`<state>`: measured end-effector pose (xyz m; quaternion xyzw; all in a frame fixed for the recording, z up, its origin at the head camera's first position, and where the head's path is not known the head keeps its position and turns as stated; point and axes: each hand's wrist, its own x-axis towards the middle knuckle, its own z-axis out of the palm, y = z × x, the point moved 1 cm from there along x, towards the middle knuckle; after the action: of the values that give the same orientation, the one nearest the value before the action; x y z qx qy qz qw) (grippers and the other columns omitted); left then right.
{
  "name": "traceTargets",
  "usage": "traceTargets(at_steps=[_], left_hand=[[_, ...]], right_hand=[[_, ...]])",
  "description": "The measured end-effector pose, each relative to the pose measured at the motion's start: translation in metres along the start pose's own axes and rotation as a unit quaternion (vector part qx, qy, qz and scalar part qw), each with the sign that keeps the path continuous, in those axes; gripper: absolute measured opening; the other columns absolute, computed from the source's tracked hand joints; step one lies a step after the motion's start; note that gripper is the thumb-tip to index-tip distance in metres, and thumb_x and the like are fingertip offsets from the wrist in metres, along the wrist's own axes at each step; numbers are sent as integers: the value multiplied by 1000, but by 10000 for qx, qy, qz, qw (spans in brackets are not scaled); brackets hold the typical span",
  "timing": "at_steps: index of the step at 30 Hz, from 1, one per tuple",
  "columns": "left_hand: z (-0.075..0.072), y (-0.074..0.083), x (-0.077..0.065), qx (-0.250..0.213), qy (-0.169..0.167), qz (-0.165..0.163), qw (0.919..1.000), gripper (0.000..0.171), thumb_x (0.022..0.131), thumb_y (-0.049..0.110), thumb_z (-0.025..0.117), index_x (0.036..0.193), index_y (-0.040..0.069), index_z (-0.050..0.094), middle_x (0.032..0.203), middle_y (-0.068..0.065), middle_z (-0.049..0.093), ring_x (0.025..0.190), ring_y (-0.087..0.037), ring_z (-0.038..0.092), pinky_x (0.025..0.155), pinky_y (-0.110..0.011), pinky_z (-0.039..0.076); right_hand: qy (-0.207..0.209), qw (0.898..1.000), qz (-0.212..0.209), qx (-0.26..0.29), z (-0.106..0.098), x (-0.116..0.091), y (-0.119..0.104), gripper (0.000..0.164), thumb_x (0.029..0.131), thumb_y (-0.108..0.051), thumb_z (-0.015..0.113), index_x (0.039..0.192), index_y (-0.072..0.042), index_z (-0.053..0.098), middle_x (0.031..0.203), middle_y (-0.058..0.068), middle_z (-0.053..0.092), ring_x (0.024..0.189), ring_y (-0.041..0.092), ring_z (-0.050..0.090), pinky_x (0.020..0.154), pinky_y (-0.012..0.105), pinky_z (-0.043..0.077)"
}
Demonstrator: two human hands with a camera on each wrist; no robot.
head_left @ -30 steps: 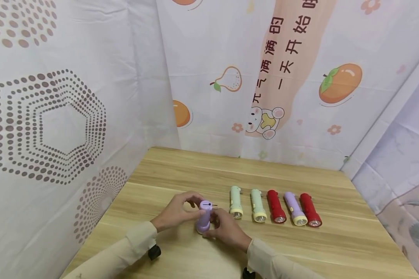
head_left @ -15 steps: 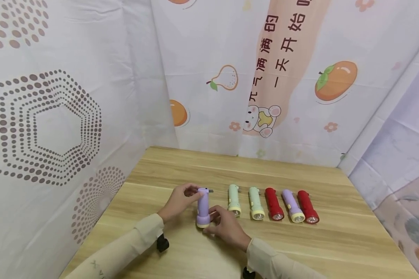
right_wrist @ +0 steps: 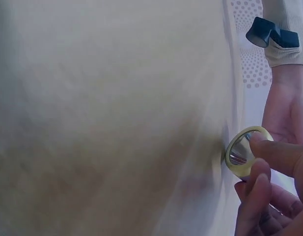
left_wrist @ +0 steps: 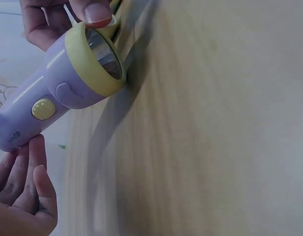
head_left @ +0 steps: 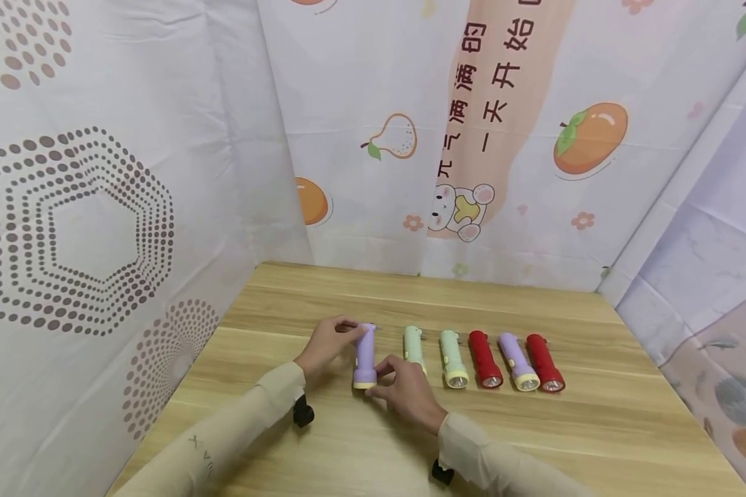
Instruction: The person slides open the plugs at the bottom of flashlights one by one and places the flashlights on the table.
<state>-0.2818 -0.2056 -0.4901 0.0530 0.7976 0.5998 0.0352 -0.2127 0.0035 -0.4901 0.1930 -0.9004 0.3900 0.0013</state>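
Observation:
A purple flashlight [head_left: 365, 355] with a yellow head ring lies low over the wooden table [head_left: 534, 442], at the left end of a row of flashlights. My left hand [head_left: 342, 330] grips its tail end and my right hand [head_left: 385, 376] pinches its head. In the left wrist view the purple flashlight [left_wrist: 58, 98] shows its lens and yellow button, with a right fingertip [left_wrist: 95, 12] on the ring and my left fingers [left_wrist: 23, 191] under the tail. The right wrist view shows the lens ring [right_wrist: 242, 150] between my right fingers [right_wrist: 279, 155]. Whether it touches the table I cannot tell.
To the right lie two green flashlights [head_left: 414, 345] [head_left: 452, 355], a red one [head_left: 485, 359], a purple one [head_left: 517, 361] and another red one [head_left: 543, 362], side by side. Printed curtains [head_left: 130, 172] close in the table on three sides.
The purple flashlight stood tilted with its tail raised; both hands have lowered it flat, parallel to the row. The hands have shifted slightly away from me.

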Motion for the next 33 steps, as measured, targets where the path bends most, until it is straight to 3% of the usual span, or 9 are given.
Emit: traceTargets(at_steps=[6, 13, 16, 25, 33], left_hand=[[1, -3, 18, -359, -274, -21, 9990, 36, 96, 34, 74, 114, 3, 72, 106, -8, 73, 94, -22, 71, 90, -43, 56], [4, -12, 35, -436, -444, -501, 9968, 33, 97, 30, 73, 113, 1, 74, 102, -8, 74, 88, -20, 70, 80, -35, 58], [5, -13, 41, -503, -494, -724, 9949, 34, 96, 31, 74, 113, 1, 73, 103, -9, 73, 88, -21, 69, 78, -35, 58], [4, -9, 50, -326, -792, -855, 9926, 30, 97, 25, 72, 110, -1, 72, 95, -11, 75, 83, -21, 72, 73, -33, 58], [7, -6, 54, -32, -981, -844, 9916, 27, 97, 23, 70, 104, -3, 76, 87, -9, 75, 74, -18, 71, 64, -28, 54]], right_hand=[[31, 10000, -37, -71, -2, 9, 2, 34, 82, -20, 89, 106, -12, 67, 106, 3, 73, 70, 5, 63, 79, 32, 54], [-161, 9990, -125, 399, -1, 15, -4, 33, 87, -10, 83, 116, -11, 67, 110, 15, 73, 46, 9, 59, 44, 27, 51], [-206, 9990, -96, 374, -2, 17, -7, 31, 89, -9, 81, 117, -10, 69, 111, 16, 72, 43, 10, 58, 39, 27, 50], [-165, 9994, -243, -190, -4, 27, -7, 28, 90, -13, 81, 116, -9, 73, 106, 15, 74, 41, 4, 54, 43, 24, 49], [-273, 9994, -183, -72, -4, 31, -8, 28, 90, -11, 81, 116, -8, 72, 106, 18, 73, 40, 6, 54, 38, 27, 49]])
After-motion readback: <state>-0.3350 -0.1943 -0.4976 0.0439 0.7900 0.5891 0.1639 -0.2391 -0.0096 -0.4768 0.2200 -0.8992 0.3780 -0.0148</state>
